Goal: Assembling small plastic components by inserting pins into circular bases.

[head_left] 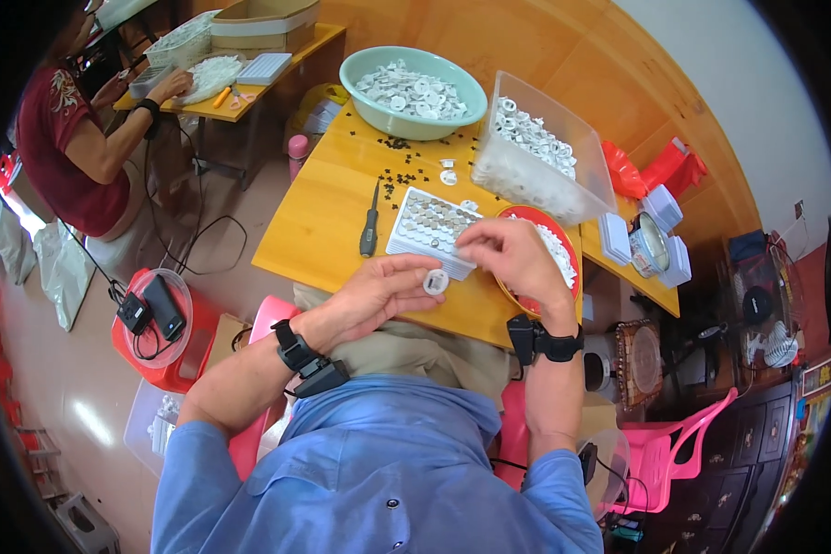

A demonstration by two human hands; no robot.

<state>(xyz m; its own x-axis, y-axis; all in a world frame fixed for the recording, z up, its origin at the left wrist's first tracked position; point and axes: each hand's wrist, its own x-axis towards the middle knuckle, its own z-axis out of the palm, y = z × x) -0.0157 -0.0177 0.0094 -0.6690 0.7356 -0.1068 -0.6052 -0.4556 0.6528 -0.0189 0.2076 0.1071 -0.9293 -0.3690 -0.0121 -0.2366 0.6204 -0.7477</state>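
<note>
Between the fingers of my left hand (388,294) sits a small white round plastic part (436,282) with a dark slot in it. My right hand (517,257) is at the right edge of a white tray (408,242), its thumb and fingertips pinched together; whatever they hold is hidden. Rows of small round silvery discs (439,217) fill much of the tray. To the tray's left lies a dark screwdriver (369,231). A red bowl (563,235) of small white pieces stands partly behind my right hand.
Toward the back of the yellow table (309,217) stand a pale green basin (388,118) and a clear plastic bin (549,185), both full of white parts. Small black pieces (399,177) lie scattered nearby. At the far left, a person in a dark red shirt (83,166) works at another table.
</note>
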